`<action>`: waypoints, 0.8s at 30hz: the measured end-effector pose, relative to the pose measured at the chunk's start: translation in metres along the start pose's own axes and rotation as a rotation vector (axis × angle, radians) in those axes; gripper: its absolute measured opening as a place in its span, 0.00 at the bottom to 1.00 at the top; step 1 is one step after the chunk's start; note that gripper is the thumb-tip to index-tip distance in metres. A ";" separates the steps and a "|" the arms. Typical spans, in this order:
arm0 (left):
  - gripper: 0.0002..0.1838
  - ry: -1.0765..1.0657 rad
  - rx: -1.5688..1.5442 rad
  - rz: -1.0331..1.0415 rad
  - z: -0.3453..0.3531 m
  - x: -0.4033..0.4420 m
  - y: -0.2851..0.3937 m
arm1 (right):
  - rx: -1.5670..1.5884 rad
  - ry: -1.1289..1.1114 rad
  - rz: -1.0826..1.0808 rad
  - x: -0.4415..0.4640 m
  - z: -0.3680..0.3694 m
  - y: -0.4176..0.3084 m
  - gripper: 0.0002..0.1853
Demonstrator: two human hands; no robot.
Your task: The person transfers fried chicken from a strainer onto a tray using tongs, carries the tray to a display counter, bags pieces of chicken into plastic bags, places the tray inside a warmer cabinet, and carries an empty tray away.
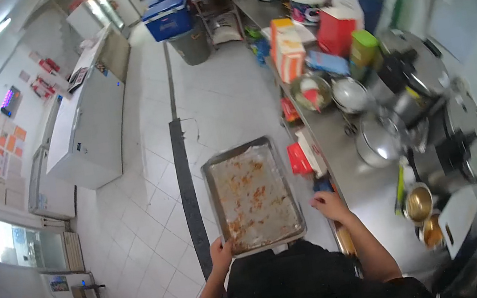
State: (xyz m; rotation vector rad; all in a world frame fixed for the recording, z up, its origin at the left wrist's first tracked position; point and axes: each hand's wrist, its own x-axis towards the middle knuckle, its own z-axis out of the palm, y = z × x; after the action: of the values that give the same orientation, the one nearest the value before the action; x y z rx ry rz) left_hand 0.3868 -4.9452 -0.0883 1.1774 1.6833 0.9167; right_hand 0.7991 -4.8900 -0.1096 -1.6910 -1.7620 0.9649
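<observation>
My left hand (222,253) is closed on the near left corner of a rectangular metal baking tray (255,195). Scattered orange-brown food residue and greasy patches cover the tray's inside. It hangs in front of my body, above the tiled floor. My right hand (329,206) is off the tray, a little beyond its right edge and close to the front of the steel counter (345,151). Its fingers are loosely curled in, and nothing shows in them.
Along the right stand steel bowls (350,94), a shiny pot (377,139), large lidded cookers (465,141), small pans (417,203) and a white cutting board (459,220). Chest freezers (88,126) line the left. Ahead, a blue cooler (168,18) sits on a grey bin (191,45).
</observation>
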 end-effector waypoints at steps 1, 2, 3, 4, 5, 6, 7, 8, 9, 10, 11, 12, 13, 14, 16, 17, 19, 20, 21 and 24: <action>0.10 0.045 -0.011 -0.082 0.007 0.016 0.011 | -0.014 -0.052 -0.036 0.049 -0.018 -0.019 0.16; 0.10 0.091 -0.055 -0.157 0.002 0.025 0.008 | -0.059 -0.101 -0.083 0.090 -0.022 -0.052 0.16; 0.10 0.125 -0.085 -0.137 -0.006 0.037 0.012 | -0.005 -0.157 -0.103 0.134 -0.017 -0.070 0.16; 0.10 0.160 -0.108 -0.114 -0.013 0.055 0.013 | 0.056 -0.211 -0.122 0.181 -0.013 -0.083 0.16; 0.11 0.208 -0.100 -0.136 -0.019 0.079 -0.030 | 0.057 -0.231 -0.154 0.221 -0.010 -0.102 0.16; 0.10 0.224 -0.016 -0.148 -0.026 0.096 -0.029 | 0.059 -0.252 -0.184 0.258 -0.005 -0.120 0.17; 0.10 0.263 -0.118 -0.137 -0.029 0.117 -0.029 | 0.059 -0.271 -0.213 0.290 -0.001 -0.133 0.17; 0.10 0.297 -0.225 -0.130 -0.031 0.135 -0.032 | 0.052 -0.291 -0.194 0.314 0.005 -0.138 0.17; 0.10 0.312 -0.212 -0.129 -0.036 0.158 -0.030 | 0.051 -0.310 -0.173 0.338 0.016 -0.141 0.18; 0.10 0.340 -0.214 -0.126 -0.052 0.219 -0.016 | 0.036 -0.337 -0.166 0.402 0.029 -0.160 0.18; 0.10 0.359 -0.202 -0.119 -0.062 0.252 -0.005 | 0.048 -0.345 -0.101 0.431 0.040 -0.157 0.16; 0.10 0.375 -0.201 -0.097 -0.068 0.284 0.000 | 0.058 -0.350 -0.043 0.454 0.050 -0.146 0.14; 0.10 0.388 -0.198 -0.075 -0.074 0.318 0.005 | 0.089 -0.400 -0.002 0.474 0.056 -0.139 0.15; 0.10 0.394 -0.193 -0.053 -0.078 0.352 0.011 | 0.121 -0.444 0.046 0.496 0.056 -0.134 0.15; 0.10 0.406 -0.116 -0.038 -0.091 0.403 0.056 | 0.093 -0.418 0.070 0.521 0.052 -0.120 0.15; 0.10 0.393 -0.157 -0.024 -0.095 0.438 0.055 | 0.082 -0.405 0.082 0.543 0.050 -0.116 0.15; 0.09 0.375 -0.230 -0.037 -0.105 0.510 0.064 | -0.005 -0.355 0.166 0.583 0.034 -0.131 0.17; 0.09 0.344 -0.306 -0.037 -0.110 0.547 0.071 | -0.044 -0.328 0.216 0.602 0.029 -0.136 0.18; 0.09 0.315 -0.382 -0.040 -0.115 0.580 0.077 | 0.016 -0.296 0.291 0.624 0.031 -0.133 0.17; 0.09 0.276 -0.427 -0.069 -0.138 0.678 0.079 | 0.195 -0.213 0.418 0.703 0.041 -0.120 0.16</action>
State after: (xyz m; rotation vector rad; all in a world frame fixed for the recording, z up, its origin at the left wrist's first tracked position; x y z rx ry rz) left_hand 0.1602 -4.2875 -0.1271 0.7266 1.6172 1.3623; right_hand 0.6255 -4.1976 -0.1196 -1.9233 -1.4009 1.4949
